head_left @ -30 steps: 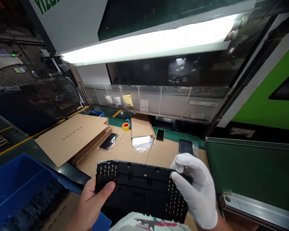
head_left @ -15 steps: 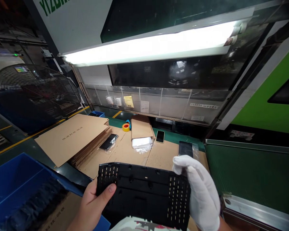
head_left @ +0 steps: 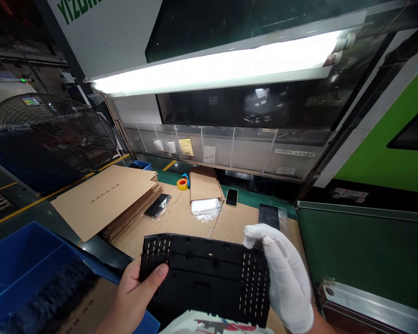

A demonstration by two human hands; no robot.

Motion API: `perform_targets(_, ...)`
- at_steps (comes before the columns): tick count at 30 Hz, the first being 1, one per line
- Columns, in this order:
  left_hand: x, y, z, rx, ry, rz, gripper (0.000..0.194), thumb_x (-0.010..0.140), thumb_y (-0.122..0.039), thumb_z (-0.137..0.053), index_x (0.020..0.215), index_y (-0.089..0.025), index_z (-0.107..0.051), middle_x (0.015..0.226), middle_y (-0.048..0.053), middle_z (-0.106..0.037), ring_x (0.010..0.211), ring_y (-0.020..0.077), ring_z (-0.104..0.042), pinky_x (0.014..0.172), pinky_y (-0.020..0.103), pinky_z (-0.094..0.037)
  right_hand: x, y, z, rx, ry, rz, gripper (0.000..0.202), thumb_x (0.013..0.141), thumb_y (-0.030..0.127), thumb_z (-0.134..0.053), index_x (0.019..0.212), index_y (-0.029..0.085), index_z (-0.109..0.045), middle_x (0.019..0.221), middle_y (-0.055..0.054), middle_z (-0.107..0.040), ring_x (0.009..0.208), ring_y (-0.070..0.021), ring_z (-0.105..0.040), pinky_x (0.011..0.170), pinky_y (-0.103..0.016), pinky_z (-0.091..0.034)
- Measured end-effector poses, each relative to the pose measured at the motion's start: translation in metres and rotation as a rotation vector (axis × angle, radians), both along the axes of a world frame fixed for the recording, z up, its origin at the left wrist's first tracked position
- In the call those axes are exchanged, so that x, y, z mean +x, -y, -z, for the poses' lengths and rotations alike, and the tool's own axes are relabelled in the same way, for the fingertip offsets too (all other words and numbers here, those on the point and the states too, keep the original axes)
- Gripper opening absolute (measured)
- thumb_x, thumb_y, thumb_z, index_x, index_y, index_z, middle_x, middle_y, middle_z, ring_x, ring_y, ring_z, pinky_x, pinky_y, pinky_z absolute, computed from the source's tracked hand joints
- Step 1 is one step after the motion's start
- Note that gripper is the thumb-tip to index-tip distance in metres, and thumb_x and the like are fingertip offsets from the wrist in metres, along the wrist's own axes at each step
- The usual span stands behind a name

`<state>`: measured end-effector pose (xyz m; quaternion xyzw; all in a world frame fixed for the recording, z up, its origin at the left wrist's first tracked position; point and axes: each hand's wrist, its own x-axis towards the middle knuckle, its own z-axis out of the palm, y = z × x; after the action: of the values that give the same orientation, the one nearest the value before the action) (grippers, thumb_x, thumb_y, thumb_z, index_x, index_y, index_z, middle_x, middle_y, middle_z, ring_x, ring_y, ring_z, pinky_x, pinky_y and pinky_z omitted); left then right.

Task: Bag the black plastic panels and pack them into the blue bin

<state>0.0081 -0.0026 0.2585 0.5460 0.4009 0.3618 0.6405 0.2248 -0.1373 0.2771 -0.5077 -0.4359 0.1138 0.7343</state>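
Note:
A black plastic panel [head_left: 205,273] with rows of small slots at both ends is held up in front of me. My left hand [head_left: 139,290], bare, grips its left end, thumb across the face and fingers behind. At the right end is my right hand [head_left: 287,273] in a white glove, closed on the panel's edge, with curled fingertips at the top corner. Part of the right edge is hidden by the glove. Below, patterned cloth [head_left: 212,323] covers the panel's lower edge.
Flat cardboard [head_left: 107,197] is stacked at left, above a blue bin [head_left: 24,260]. On the bench lie yellow tape [head_left: 182,184], an open carton [head_left: 205,183], a phone [head_left: 231,197] and bagged black pieces [head_left: 158,205]. A green conveyor belt [head_left: 365,250] runs at right.
My gloved right hand has shifted slightly left, and the panel's right end has come left with it, turning a little. My left hand keeps its grip almost in place.

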Motion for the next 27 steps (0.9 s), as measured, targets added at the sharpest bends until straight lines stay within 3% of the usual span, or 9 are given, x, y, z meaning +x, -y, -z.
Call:
perform_targets(8,-0.0007,0.0029,-0.0019,-0.005,0.029,0.012,0.038,0.061,-0.047,-0.084,0.083,-0.018,-0.075,0.078,0.008,-0.075,0.078,0.0271,-0.070,0.071,0.033,-0.058,0.0001,0.0004,0.0015,0.003,-0.019,0.094,0.024,0.096,0.028,-0.048,0.101,0.029,-0.071,0.082,0.000,-0.065,0.073,-0.0133,-0.058,0.068,-0.023,-0.050)
perform_targets(17,0.0001,-0.0003,0.0032,-0.015,0.042,0.005,0.040,0.059,-0.049,-0.084,0.081,-0.017,-0.073,0.077,0.007,-0.075,0.074,0.0260,-0.070,0.073,0.035,-0.058,0.0023,0.0026,0.0024,-0.006,-0.012,-0.015,0.025,0.097,0.027,-0.044,0.100,0.027,-0.068,0.086,0.000,-0.064,0.080,-0.0136,-0.059,0.072,-0.022,-0.049)
perform_targets(23,0.0020,0.0012,0.0056,0.008,0.083,0.019,0.037,0.061,-0.046,-0.084,0.081,-0.017,-0.073,0.076,0.007,-0.074,0.071,0.0234,-0.069,0.075,0.035,-0.059,0.0022,-0.0004,0.0039,-0.007,-0.014,0.049,0.023,0.098,0.027,-0.043,0.100,0.029,-0.066,0.088,0.003,-0.063,0.080,-0.0104,-0.055,0.074,-0.018,-0.044)
perform_targets(27,0.0016,0.0028,0.0062,0.038,0.078,0.025,0.036,0.063,-0.047,-0.083,0.082,-0.018,-0.075,0.076,0.006,-0.074,0.072,0.0228,-0.069,0.073,0.032,-0.059,0.0054,-0.0029,0.0069,-0.071,-0.028,0.038,0.023,0.099,0.032,-0.042,0.086,0.025,-0.060,0.081,0.002,-0.056,0.080,-0.0124,-0.051,0.073,-0.021,-0.041)
